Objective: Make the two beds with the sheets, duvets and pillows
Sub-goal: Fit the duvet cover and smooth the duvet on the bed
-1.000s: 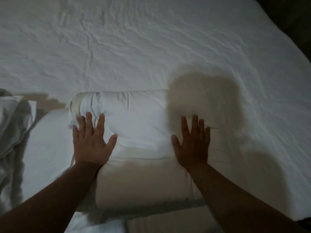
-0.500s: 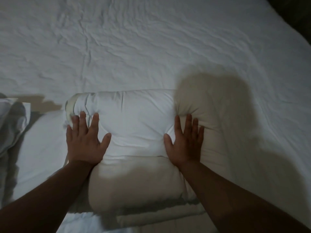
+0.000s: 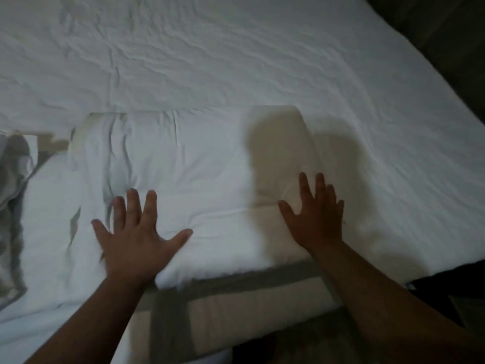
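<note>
Pillow, white, lying left to right on the sheet at the near edge of the bed, creased toward its left end. Pressed near that end by the left hand, palm down, fingers straight and spread apart. Right hand flat on the shadowed right end, fingers straight, slightly apart. Crumpled bedding at the left edge.
</note>
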`<action>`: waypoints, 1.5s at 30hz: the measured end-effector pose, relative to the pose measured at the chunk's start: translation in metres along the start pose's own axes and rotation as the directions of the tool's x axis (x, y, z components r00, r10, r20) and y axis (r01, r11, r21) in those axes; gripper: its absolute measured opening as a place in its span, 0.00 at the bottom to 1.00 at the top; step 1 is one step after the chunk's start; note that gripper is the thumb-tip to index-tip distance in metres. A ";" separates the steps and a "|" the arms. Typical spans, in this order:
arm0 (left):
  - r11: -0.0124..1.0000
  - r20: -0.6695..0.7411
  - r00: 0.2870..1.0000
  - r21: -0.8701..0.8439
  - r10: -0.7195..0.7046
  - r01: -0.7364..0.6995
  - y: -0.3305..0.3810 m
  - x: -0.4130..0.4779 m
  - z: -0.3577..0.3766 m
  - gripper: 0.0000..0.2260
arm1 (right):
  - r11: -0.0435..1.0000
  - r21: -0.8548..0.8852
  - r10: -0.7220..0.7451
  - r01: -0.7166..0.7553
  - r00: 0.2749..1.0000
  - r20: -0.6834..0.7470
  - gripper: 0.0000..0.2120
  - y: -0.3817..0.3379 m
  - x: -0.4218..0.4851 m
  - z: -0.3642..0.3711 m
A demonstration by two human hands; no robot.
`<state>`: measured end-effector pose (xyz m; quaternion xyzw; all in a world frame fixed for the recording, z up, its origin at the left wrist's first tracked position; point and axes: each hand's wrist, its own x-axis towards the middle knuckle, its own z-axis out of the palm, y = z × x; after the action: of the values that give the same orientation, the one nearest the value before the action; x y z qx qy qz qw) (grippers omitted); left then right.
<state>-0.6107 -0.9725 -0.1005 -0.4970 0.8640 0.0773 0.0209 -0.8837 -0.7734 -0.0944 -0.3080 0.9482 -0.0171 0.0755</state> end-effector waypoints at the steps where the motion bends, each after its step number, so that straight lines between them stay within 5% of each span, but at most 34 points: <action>1: 1.000 0.004 1.000 0.006 0.010 -0.010 0.002 0.003 0.005 0.48 | 0.998 0.032 0.049 -0.050 0.998 0.028 0.40 0.005 -0.005 0.007; 12: 0.999 0.031 0.999 0.032 0.028 -0.029 0.007 0.027 0.035 0.46 | 0.994 0.096 0.058 -0.046 0.990 -0.126 0.39 -0.001 0.008 0.047; 20: 0.998 0.111 0.993 0.058 -0.027 0.020 0.013 0.038 0.019 0.46 | 0.859 0.490 0.241 -0.150 0.962 -0.129 0.41 0.010 0.063 0.014; 26: 0.992 0.277 0.954 0.077 -0.114 0.096 0.030 0.056 -0.006 0.49 | 0.714 0.623 0.151 -0.319 0.939 0.308 0.60 0.025 0.100 -0.009; 30: 0.990 0.328 0.935 0.068 -0.137 0.121 0.029 0.059 -0.013 0.49 | 0.422 0.816 -0.039 -0.396 0.891 0.453 0.48 0.040 0.122 -0.019; 33: 0.988 0.376 0.914 0.054 -0.155 0.146 0.028 0.060 -0.026 0.45 | 0.411 0.850 -0.213 -0.329 0.872 0.440 0.27 0.033 0.125 -0.048; 38: 0.969 0.347 0.915 -0.057 -0.208 0.242 0.015 0.060 -0.081 0.31 | 0.342 0.890 -0.242 -0.302 0.886 0.394 0.30 -0.017 0.110 -0.123; 40: 0.908 0.206 0.946 -0.291 -0.249 0.302 0.011 0.058 -0.110 0.25 | 0.363 0.899 -0.262 -0.246 0.899 0.351 0.32 -0.043 0.098 -0.157; 42: 0.677 0.116 0.951 -0.678 -0.288 0.288 0.018 0.049 -0.145 0.19 | 0.360 0.909 -0.289 -0.209 0.901 0.322 0.33 -0.075 0.081 -0.194; 44: 0.417 0.190 0.957 -0.869 -0.221 0.268 0.020 0.043 -0.182 0.20 | 0.335 0.927 -0.334 -0.170 0.898 0.286 0.35 -0.115 0.060 -0.229; 45: 0.373 0.230 0.958 -0.885 -0.169 0.278 0.015 0.040 -0.198 0.25 | 0.333 0.932 -0.354 -0.146 0.896 0.267 0.37 -0.138 0.048 -0.244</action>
<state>-0.6355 -1.0301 0.0922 -0.5353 0.6045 0.5554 -0.1988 -0.8795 -0.9172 0.1512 -0.2656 0.6993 -0.4955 0.4415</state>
